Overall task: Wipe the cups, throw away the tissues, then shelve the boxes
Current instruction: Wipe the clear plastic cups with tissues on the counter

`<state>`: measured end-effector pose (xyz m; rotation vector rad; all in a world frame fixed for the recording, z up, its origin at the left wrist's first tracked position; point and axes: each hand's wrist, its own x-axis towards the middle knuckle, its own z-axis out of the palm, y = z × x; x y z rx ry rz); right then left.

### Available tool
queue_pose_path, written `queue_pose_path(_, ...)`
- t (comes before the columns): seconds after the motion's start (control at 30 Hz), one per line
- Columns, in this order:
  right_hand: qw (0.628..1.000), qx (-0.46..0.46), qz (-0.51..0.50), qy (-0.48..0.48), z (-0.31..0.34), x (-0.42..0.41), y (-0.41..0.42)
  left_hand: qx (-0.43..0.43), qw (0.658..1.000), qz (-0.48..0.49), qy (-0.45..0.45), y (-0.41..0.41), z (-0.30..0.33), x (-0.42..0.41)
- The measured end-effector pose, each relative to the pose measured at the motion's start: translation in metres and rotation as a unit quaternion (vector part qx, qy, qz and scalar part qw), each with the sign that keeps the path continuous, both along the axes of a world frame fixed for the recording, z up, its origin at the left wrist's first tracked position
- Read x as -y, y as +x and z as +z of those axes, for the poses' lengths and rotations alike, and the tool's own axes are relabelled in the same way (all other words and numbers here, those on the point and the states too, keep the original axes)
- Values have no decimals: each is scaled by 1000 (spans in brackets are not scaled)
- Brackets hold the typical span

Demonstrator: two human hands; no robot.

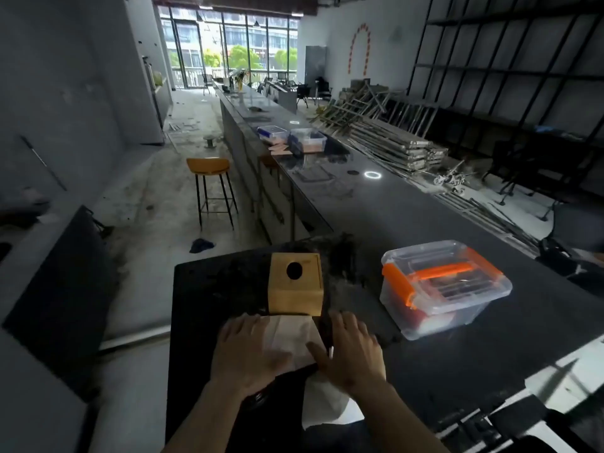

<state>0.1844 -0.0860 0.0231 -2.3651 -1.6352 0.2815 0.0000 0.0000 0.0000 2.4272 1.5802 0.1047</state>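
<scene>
Tissue (294, 338), white and thin, lies spread on the dark counter (425, 223) just in front of a wooden tissue box (295, 284). Left hand (248, 351) rests flat on its left part, fingers extended; right hand (351, 351) lies flat on its right edge, also extended. Neither hand grips anything. Tissue looks light, limp, easily torn; likely best pinched at a free corner or bunched up. Clear lidded storage box with orange latches (444, 289) sits to the right, rigid; its orange handle suits lifting. No cups visible.

Both hands, left hand (248, 354) & right hand (351, 353), flat on tissue (291, 335) by wooden box (295, 289).
</scene>
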Motion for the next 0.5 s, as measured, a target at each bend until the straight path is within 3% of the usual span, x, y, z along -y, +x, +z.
queue_pose_path(0.23,997,-29,0,-71,1,13,6,18,998,-41,37,13,-8,10)
queue_pose_path(0.37,985,-76,70,-137,12,20,17,42,998,-26,29,18,-2,10)
queue_pose_path(0.5,970,-44,145,-191,16,25,23,47,998,-6,37,23,3,9)
